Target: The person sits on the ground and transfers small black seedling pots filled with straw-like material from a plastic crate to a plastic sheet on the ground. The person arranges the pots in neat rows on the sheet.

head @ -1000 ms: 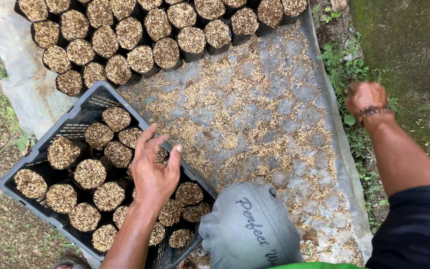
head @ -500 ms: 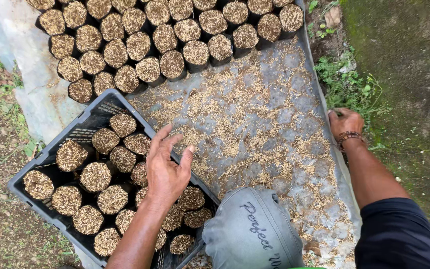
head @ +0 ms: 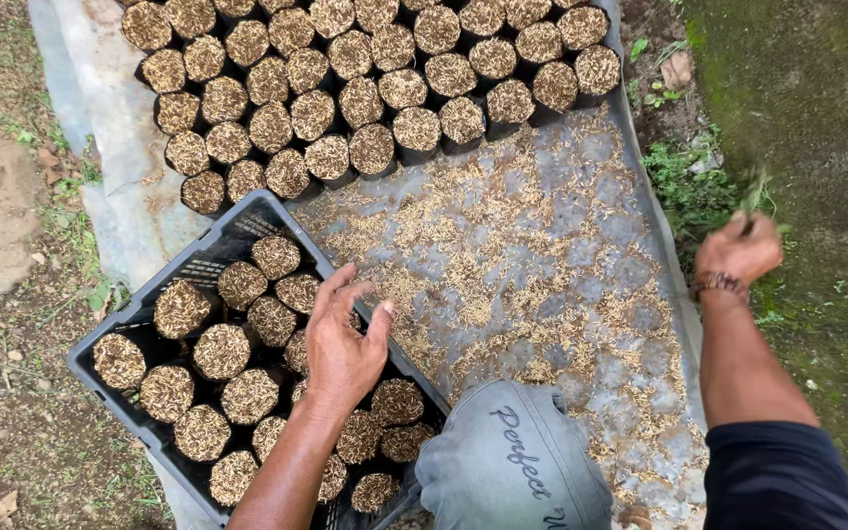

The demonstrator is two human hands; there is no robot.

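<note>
Left hand (head: 344, 344) lay spread, fingers apart, over the filled pots (head: 247, 334) in the dark crate (head: 110, 378) at lower left, gripping nothing. Right hand (head: 738, 247), at the right edge above the weeds (head: 689, 182), was pinched together on a green tuft (head: 760, 191). More pots stood in rows (head: 365, 79) across the top on the husk-strewn plastic sheet (head: 542, 265). To lift well, I judged, the fingers should close around one pot's sides and keep it upright.
</note>
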